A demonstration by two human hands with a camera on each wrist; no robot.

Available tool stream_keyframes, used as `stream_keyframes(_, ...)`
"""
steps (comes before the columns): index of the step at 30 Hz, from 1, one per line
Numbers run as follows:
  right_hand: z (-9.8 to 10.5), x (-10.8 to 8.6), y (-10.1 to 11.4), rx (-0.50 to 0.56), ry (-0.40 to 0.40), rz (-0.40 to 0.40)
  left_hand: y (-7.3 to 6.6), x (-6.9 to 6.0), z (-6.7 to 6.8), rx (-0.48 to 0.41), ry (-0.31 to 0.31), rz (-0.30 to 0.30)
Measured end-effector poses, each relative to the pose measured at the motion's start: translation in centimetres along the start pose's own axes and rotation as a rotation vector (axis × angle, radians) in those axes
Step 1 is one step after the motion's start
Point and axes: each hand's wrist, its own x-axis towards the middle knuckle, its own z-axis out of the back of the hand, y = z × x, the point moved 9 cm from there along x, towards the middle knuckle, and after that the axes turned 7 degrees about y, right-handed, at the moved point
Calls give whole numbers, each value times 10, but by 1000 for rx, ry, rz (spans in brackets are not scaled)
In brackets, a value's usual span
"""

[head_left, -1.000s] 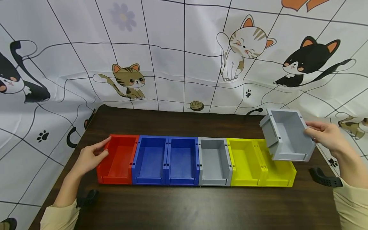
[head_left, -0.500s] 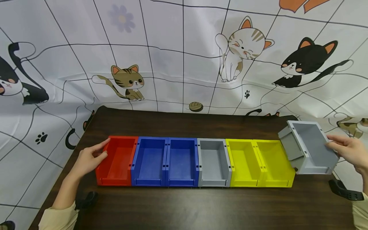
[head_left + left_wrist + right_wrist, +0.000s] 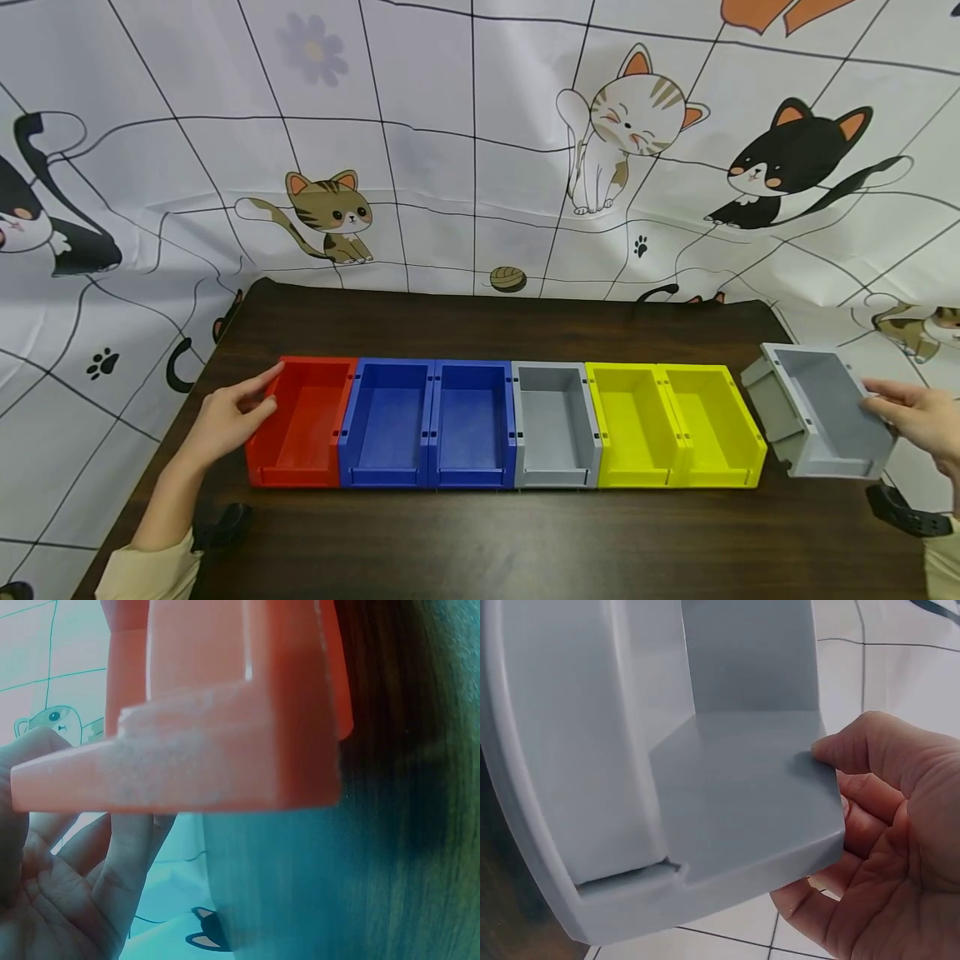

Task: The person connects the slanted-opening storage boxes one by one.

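My left hand (image 3: pixel 228 425) is at the left side of the red storage bin (image 3: pixel 303 429), index finger and thumb reaching its side rim. In the left wrist view, the red bin's wall (image 3: pixel 202 757) partly hides the fingers of my left hand (image 3: pixel 71 892). My right hand (image 3: pixel 918 417) pinches the right wall of a grey storage bin (image 3: pixel 832 412). This bin is tilted, to the right of the row. In the right wrist view, the thumb of my right hand (image 3: pixel 900 817) lies inside the grey bin's wall, fingers outside.
Right of the red bin, in one row, stand two blue bins (image 3: pixel 390 425), another grey bin (image 3: pixel 555 421) and two yellow bins (image 3: pixel 712 425). They stand on a dark wooden table (image 3: pixel 480 542). A cat-print cloth (image 3: pixel 435 167) hangs behind it.
My right hand has carried the grey bin from above the right yellow bin rightward and down to the right end of the row. My left hand stays at the red bin.
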Motion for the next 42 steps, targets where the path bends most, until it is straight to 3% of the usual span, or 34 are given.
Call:
stream_keyframes(2,-4,-3,8,-88,-2,-37,0,0,0,-1,3,2)
stream_keyframes(6,-11,-6,18,-140,27,-57,0,0,-1,-4,3,-4)
stream_keyframes(21,-21,1,8,-190,99,-62,1,0,-1,-6,-5,-4)
stream_keyframes(23,-17,17,-32,-205,84,-56,1,0,-1,-4,-8,-7)
stream_keyframes(26,-14,23,-40,-244,77,-49,0,0,0,0,-11,-12)
stream_keyframes(28,-13,24,-36,-273,68,-34,0,0,0,-1,-8,-16)
stream_keyframes(30,-16,10,9,-292,79,-25,0,0,0,-3,-6,-17)
stream_keyframes(32,-16,7,23,-302,87,-12,0,0,1,0,-10,-20)
stream_keyframes(36,-12,13,22,-284,109,13,1,0,1,6,-16,-16)
stream_keyframes(42,-15,15,28,-367,150,-18,-1,0,0,-2,-6,-19)
